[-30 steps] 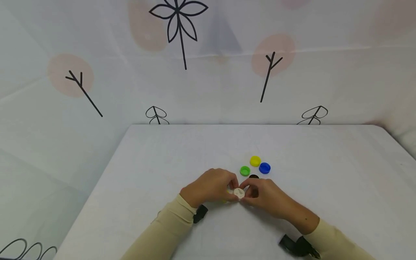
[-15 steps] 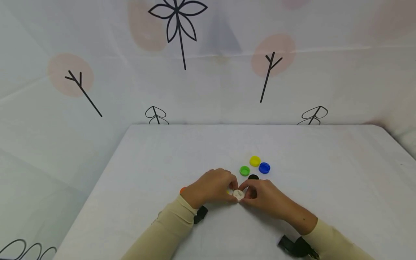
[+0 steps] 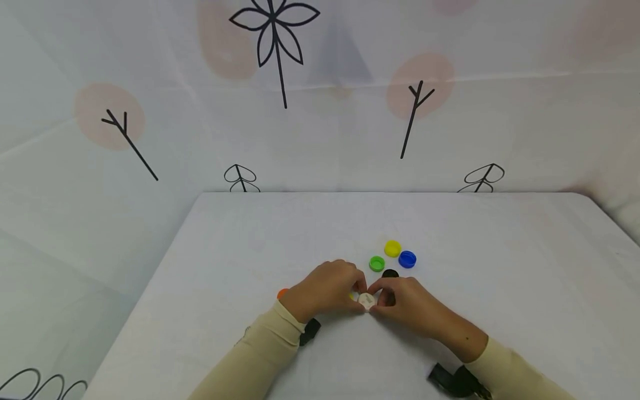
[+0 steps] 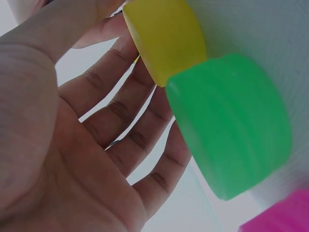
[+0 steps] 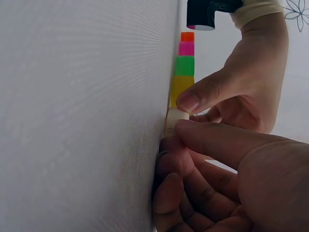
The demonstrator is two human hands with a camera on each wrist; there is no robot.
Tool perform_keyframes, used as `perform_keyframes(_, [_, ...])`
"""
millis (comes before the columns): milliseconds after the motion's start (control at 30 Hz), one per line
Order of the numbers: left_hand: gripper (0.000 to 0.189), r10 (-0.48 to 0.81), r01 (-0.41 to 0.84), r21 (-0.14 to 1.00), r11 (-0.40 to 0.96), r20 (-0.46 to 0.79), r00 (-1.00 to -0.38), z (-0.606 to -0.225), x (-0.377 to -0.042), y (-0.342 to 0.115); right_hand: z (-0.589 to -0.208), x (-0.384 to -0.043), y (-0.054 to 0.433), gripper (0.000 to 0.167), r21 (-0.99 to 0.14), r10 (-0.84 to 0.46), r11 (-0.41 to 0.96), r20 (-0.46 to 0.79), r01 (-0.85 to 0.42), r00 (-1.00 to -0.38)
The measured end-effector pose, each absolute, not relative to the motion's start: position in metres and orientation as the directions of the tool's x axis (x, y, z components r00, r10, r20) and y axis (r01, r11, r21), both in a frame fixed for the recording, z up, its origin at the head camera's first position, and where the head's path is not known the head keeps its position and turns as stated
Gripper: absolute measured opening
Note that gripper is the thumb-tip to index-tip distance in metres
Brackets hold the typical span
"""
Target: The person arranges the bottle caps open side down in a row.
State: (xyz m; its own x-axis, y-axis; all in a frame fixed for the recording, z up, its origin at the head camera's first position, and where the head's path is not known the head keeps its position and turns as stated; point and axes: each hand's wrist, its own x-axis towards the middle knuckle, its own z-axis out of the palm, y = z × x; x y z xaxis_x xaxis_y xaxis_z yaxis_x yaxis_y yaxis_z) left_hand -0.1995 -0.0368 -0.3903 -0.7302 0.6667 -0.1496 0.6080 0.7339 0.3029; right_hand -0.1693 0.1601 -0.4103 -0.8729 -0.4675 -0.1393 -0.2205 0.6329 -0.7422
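A white bottle cap (image 3: 367,301) is between both hands, low at the tabletop. My left hand (image 3: 327,288) pinches its left side with thumb and forefinger, while my right hand (image 3: 412,306) does the same from the right. In the right wrist view, a line of caps runs on from the white one: yellow (image 5: 182,91), green (image 5: 185,65), pink (image 5: 187,48) and orange (image 5: 187,36). The left palm faces the yellow and green caps in the left wrist view, its other fingers spread behind them. Seen from the head, the left hand covers most of that line.
Beyond the hands lie a second yellow cap (image 3: 392,248), a second green cap (image 3: 377,264), a blue cap (image 3: 407,259) and a black cap (image 3: 390,274), partly behind the right hand. Dark wrist-camera mounts (image 3: 452,380) hang under both sleeves. A patterned cloth backs the white table (image 3: 250,233).
The white cap and the fingertips on it have shifted slightly toward me. More of the orange cap now shows beside the left wrist. The caps beyond the hands stay in place.
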Motion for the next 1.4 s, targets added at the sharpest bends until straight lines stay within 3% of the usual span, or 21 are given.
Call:
perform_keyframes(467, [0.020, 0.685, 0.618, 0.332, 0.712, -0.139, -0.715, -0.391, -0.198, -0.031, -0.406, -0.168, 0.172, 0.024, -0.726, -0.498, 0.638, -0.134, -0.257, -0.857])
perform_keyframes(667, [0.032, 0.651, 0.572, 0.364, 0.734, -0.140, -0.746, -0.391, -0.198, -0.033, -0.394, -0.173, 0.185, 0.007, -0.717, -0.451, 0.626, -0.011, -0.308, -0.892])
perform_keyframes(800, [0.031, 0.613, 0.558, 0.328, 0.762, -0.088, -0.785, -0.391, -0.198, -0.032, -0.389, -0.179, 0.189, 0.006, -0.680, -0.379, 0.657, 0.074, -0.324, -0.923])
perform_keyframes(967, [0.030, 0.592, 0.559, 0.281, 0.780, -0.044, -0.805, -0.390, -0.198, -0.025, -0.393, -0.185, 0.194, 0.014, -0.645, -0.351, 0.696, 0.079, -0.316, -0.933])
perform_keyframes(1400, [0.041, 0.564, 0.550, 0.142, 0.823, -0.088, -0.821, -0.391, -0.192, 0.000, -0.408, -0.190, 0.202, 0.039, -0.643, -0.380, 0.727, -0.084, -0.241, -0.921])
